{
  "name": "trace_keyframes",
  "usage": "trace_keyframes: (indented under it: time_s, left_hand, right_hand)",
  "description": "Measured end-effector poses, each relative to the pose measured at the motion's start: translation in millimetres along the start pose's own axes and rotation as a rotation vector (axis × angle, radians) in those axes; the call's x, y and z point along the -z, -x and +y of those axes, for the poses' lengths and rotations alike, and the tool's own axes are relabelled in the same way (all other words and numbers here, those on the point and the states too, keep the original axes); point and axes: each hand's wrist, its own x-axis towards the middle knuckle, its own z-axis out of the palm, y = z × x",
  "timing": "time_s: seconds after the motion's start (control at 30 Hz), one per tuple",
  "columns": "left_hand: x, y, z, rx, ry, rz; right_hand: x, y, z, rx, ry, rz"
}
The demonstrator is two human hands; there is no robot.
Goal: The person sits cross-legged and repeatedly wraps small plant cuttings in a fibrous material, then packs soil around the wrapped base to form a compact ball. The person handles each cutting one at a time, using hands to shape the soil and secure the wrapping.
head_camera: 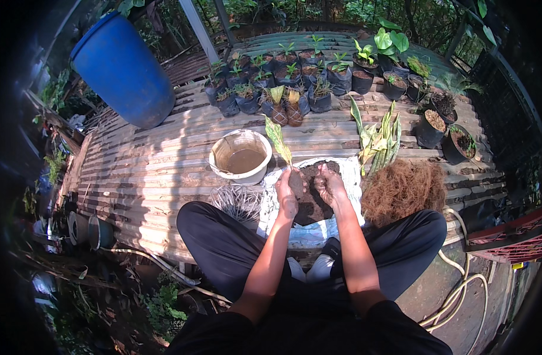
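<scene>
My left hand [287, 193] holds a variegated leaf cutting [278, 140] upright, its base packed in a lump of dark soil [296, 183]. Just to the right, the curled fingers of my right hand [331, 186] grip some soil and are smeared with it. Both hands are above a white sack [273, 217] spread open between my legs, with a heap of dark potting soil [313, 213] on it. Right of the sack lies a mound of brown coconut fibre [404, 193]. Thin grey ties [237, 202] lie in a bundle at the left.
A white basin [217, 166] of murky water stands ahead. Snake plant leaves [386, 140] lie beyond the sack. Two wrapped cuttings [286, 113] stand before rows of potted seedlings [291, 73]. A blue barrel [124, 71] rises far left; a hose [464, 284] coils right.
</scene>
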Motion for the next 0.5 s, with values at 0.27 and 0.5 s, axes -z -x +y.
trace_keyframes:
  time_s: [0.27,0.5]
  left_hand:
    - [1.7,-1.3,0.7,0.003,0.0,0.02]
    - [2.4,-2.9,-1.7,0.006,0.018,0.029]
  right_hand:
    - [-25.4,12.3,-1.5,0.056,0.217,0.14]
    - [-30.1,13.6,-1.2,0.05,0.193,0.053]
